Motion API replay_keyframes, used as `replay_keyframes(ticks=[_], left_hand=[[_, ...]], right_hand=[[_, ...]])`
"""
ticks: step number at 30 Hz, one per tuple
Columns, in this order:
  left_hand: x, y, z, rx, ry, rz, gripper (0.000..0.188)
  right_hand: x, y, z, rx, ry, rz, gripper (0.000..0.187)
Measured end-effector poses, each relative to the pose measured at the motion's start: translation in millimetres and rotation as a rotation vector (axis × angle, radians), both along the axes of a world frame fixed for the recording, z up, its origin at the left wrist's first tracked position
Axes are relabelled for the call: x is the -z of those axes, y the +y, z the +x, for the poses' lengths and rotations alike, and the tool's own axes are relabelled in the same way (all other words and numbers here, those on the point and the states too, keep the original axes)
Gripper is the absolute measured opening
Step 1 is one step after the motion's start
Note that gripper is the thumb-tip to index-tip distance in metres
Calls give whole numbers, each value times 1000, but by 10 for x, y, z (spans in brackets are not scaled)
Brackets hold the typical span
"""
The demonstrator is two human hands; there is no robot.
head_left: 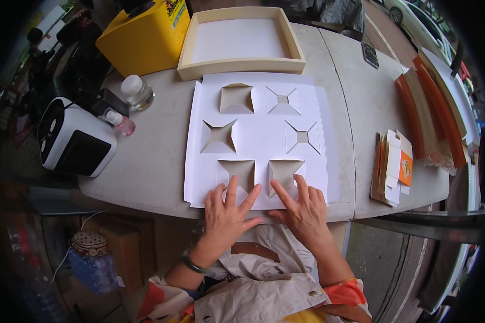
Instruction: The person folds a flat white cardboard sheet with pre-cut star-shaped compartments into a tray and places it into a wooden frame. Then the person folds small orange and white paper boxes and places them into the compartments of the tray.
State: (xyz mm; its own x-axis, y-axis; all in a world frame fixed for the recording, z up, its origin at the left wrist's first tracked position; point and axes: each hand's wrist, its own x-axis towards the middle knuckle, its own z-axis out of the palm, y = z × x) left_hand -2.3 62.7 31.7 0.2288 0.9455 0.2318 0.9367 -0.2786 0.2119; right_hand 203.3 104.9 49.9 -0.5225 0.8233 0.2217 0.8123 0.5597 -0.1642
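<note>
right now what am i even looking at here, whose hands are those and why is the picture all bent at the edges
This is one picture from a wide fisheye camera worn on a person's head, looking down, so straight edges curve near the rim. There is no machine: the left hand and right hand are the wearer's own. Both press flat on a white card sheet with six square cut-outs whose flaps fold back. Nothing is gripped. The sheet lies on a pale table. Behind it is a shallow wooden tray, with a yellow container and a small clear bottle to the left, and flat-packed cartons to the right.
</note>
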Motion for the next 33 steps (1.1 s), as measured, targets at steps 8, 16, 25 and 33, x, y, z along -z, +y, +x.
replay_keyframes(ticks=[8, 16, 25, 33], left_hand=[[44, 50, -7, -18, -10, 31, 68], [118, 138, -37, -12, -32, 38, 43], [152, 183, 35, -85, -37, 165, 26], [150, -231, -8, -12, -45, -30, 63]], right_hand=[[118, 95, 51, 5, -24, -16, 60], [220, 141, 74, -39, 61, 61, 44], [218, 61, -45, -45, 163, 98, 29], [312, -182, 48, -239, 172, -174, 52]])
